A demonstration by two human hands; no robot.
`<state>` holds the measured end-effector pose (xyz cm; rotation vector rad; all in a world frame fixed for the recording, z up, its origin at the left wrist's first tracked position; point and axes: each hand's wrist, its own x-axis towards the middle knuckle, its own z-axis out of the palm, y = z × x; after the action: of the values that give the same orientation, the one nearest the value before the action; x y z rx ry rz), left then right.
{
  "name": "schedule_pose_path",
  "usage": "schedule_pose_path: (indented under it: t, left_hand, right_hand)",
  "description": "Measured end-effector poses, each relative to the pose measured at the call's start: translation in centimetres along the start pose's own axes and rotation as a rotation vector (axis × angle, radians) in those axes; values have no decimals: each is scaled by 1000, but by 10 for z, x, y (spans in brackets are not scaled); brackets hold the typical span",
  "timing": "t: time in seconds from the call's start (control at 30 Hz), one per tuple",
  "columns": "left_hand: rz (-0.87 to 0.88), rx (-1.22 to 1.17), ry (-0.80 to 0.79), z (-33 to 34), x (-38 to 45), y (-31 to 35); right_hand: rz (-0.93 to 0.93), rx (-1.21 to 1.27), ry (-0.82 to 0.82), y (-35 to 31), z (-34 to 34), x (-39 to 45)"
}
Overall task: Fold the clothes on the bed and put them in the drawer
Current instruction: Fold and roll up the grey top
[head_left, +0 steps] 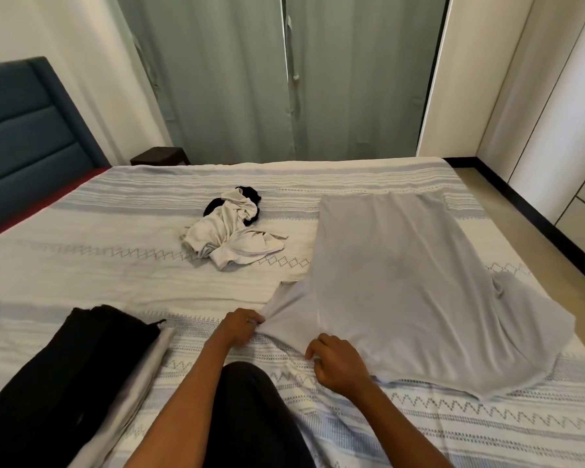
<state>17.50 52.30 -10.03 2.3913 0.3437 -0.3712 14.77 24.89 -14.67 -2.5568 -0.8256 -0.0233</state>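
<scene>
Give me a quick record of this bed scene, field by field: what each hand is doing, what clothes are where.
left hand: pinches the edge of the grey garment
right hand: grip on the same garment's near edge
grey garment: spread flat on the bed, right side
crumpled pile: white and black clothes, mid-bed, unfolded
near left: black folded garment over a light one
drawer: not in view

left grip [240,327] pinching, right grip [335,361] curled
</scene>
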Motion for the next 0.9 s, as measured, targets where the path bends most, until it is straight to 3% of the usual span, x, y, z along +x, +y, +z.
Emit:
schedule_pose_path:
  t: [0.07, 0.2, 0.33, 0.4, 0.47, 0.57, 0.7, 0.8, 0.9]
  left_hand:
    - [-28, 84, -19, 1, -1, 1]
    - [-45, 343, 16, 3, -1, 8]
    - [120, 774, 158, 12, -1, 16]
    - [260, 752, 141, 18, 4, 27]
    - [327, 608, 37, 31, 8, 41]
    - [172, 595, -153, 54, 7, 48]
    - [-81, 659, -177, 73, 7, 44]
    - [-180, 676, -188, 69, 6, 64]
    - [-174, 733, -172, 76, 2, 89]
  right_hand:
    - [1, 1, -80, 0, -5, -2]
    - [61, 98, -88, -3, -21, -3]
    - [93, -88, 116, 20, -18, -10]
    - [188, -188, 133, 31, -18, -14]
    - [287, -237, -70, 42, -18, -18]
    - [336, -183, -359, 46, -11, -29]
    - [287, -140, -414, 43, -18, -39]
    - [260, -86, -361, 46, -40, -41]
    - [292, 100, -110, 71, -61, -45]
